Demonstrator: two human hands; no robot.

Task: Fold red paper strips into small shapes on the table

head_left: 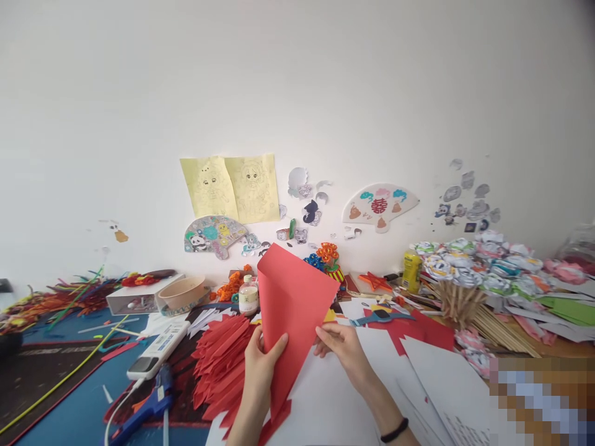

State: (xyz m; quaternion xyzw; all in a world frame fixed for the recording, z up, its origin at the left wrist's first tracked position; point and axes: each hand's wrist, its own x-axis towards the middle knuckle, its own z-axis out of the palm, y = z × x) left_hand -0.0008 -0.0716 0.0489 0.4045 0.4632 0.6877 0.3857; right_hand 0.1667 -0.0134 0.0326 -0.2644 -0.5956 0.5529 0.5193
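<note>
Both hands hold a red paper sheet [290,310] upright over the surface [69,396]: the left hand [260,365] pinches its lower edge, the right hand [341,347] grips its right corner. Folded red strips [220,362] lie just left, a blue glue gun [149,406] beyond them.

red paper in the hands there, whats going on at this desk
A person holds a folded sheet of red paper up over a cluttered craft table. The left hand grips its lower left edge, and the right hand pinches the right edge. A pile of folded red paper pieces lies just below to the left, with white sheets underneath. A blue glue gun and a small glue bottle sit untouched nearby.
</note>
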